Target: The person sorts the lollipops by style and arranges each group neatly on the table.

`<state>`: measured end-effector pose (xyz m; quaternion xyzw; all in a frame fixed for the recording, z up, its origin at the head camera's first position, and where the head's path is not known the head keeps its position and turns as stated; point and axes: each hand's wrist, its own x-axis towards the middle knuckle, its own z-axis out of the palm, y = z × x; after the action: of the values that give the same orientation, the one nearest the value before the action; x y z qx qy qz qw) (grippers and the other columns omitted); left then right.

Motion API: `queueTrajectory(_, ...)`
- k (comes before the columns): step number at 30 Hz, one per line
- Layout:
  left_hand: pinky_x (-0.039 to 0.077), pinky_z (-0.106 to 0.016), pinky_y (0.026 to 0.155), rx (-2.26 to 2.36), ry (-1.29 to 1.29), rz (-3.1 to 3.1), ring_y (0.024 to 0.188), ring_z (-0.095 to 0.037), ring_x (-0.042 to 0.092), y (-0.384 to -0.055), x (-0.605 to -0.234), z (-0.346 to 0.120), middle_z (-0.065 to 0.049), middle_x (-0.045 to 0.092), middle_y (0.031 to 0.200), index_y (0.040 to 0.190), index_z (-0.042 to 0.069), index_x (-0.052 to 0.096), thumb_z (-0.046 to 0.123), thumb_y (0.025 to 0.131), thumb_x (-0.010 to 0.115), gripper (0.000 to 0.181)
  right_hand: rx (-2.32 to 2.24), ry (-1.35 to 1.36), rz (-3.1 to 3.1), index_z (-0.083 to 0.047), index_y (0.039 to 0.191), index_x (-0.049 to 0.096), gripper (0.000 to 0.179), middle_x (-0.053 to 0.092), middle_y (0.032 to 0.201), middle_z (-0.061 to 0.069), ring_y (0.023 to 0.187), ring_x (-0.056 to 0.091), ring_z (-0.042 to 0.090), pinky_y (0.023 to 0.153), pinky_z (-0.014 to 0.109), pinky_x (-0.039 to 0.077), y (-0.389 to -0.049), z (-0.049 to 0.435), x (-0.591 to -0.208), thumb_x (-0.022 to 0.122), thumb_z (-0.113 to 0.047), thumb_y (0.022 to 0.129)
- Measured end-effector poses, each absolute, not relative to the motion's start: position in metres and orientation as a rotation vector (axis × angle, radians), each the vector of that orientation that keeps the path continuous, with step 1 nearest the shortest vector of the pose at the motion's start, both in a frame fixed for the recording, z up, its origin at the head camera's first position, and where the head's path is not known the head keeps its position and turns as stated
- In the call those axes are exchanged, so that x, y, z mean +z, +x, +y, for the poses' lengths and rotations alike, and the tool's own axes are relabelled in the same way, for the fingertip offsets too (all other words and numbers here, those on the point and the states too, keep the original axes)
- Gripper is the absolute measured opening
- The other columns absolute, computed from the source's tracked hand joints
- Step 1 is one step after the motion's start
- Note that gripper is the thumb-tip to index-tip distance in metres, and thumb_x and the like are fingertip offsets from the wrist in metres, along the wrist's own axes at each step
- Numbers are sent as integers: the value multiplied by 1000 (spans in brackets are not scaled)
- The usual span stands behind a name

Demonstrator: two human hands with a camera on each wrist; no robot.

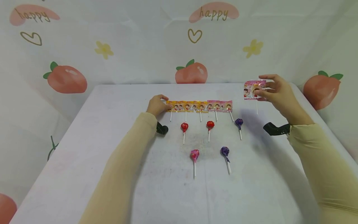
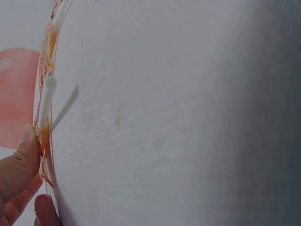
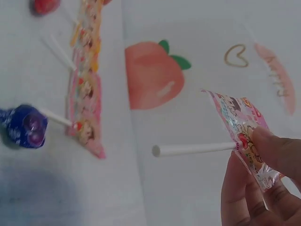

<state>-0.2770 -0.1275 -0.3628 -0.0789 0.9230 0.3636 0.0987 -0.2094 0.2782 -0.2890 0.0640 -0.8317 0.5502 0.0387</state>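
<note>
My right hand pinches a flat lollipop in a pink printed wrapper between thumb and fingers, raised above the back right of the table. In the right wrist view the white stick of this lollipop points left, out of the wrapper. At the back, my left hand pinches the left end of a row of flat wrapped lollipops. Yellow wrappers form the left part of that row and pink wrappers the right, with sticks toward me. The left wrist view shows thumb and fingers on the yellow wrapper edge.
In front of the row lie two red round lollipops, one further right, and a purple one. Nearer are a pink lollipop and another purple lollipop. A printed white cloth hangs behind the white table.
</note>
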Motion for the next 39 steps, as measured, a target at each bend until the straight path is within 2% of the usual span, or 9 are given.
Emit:
queueTrajectory(5, 30, -43, 115, 1081, -240, 2722, 137, -28, 38, -277, -363, -128, -12, 42, 149, 127, 13, 60, 30, 86, 74, 47, 1673, 147, -2615, -12, 138, 43, 56, 62, 94, -18, 83, 66, -1, 68, 15, 55, -225, 284, -307, 68, -19, 89)
queueTrajectory(9, 29, -42, 115, 1088, -230, 2724, 138, -29, 37, -277, -363, -128, -13, 43, 149, 127, 12, 60, 29, 86, 74, 47, 1657, 126, -2680, -4, 142, 37, 60, 60, 91, -20, 80, 65, -4, 69, 16, 55, -234, 286, -322, 67, -16, 91)
queueTrajectory(12, 29, -42, 115, 1089, -225, 2723, 139, -29, 36, -276, -362, -128, -12, 43, 149, 127, 12, 59, 29, 87, 74, 46, 1627, 111, -2750, 0, 144, 35, 62, 58, 94, -14, 77, 63, -4, 70, 17, 55, -239, 285, -332, 66, -15, 92)
queueTrajectory(15, 29, -43, 115, 1089, -226, 2723, 139, -29, 36, -276, -362, -128, -13, 42, 149, 127, 12, 59, 29, 87, 73, 46, 1619, 84, -2822, 1, 145, 33, 61, 54, 106, 2, 76, 61, -3, 72, 18, 55, -244, 283, -340, 64, -14, 94)
queueTrajectory(19, 28, -43, 116, 1095, -223, 2722, 140, -29, 35, -276, -362, -128, -13, 42, 149, 127, 12, 59, 29, 87, 74, 46, 1622, 32, -2910, 1, 147, 31, 61, 41, 123, 20, 78, 57, -1, 74, 18, 55, -250, 280, -349, 61, -13, 95)
queueTrajectory(21, 28, -43, 116, 1098, -220, 2723, 140, -29, 35, -276, -362, -128, -13, 42, 149, 127, 11, 59, 29, 87, 74, 46, 1599, 9, -2963, 1, 148, 30, 62, 39, 128, 23, 79, 56, 0, 75, 18, 55, -252, 280, -352, 60, -14, 96)
queueTrajectory(30, 28, -43, 116, 1093, -214, 2725, 140, -29, 34, -274, -360, -127, -13, 42, 149, 127, 11, 59, 28, 86, 74, 47, 1500, 18, -3064, 8, 143, 31, 63, 48, 113, 21, 71, 58, 0, 65, 16, 52, -259, 280, -361, 63, -16, 95)
queueTrajectory(33, 28, -42, 116, 1085, -205, 2731, 141, -29, 34, -274, -360, -128, -13, 42, 149, 128, 11, 59, 28, 87, 74, 47, 1444, -2, -3099, 8, 143, 32, 61, 45, 119, 25, 79, 59, 8, 64, 14, 51, -260, 279, -362, 62, -15, 95)
queueTrajectory(39, 28, -43, 116, 1089, -214, 2732, 141, -29, 34, -275, -361, -128, -13, 42, 149, 127, 11, 60, 27, 87, 74, 46, 1280, -12, -3186, 4, 143, 36, 60, 41, 132, 31, 102, 49, 31, 67, 14, 46, -262, 279, -361, 63, -20, 95)
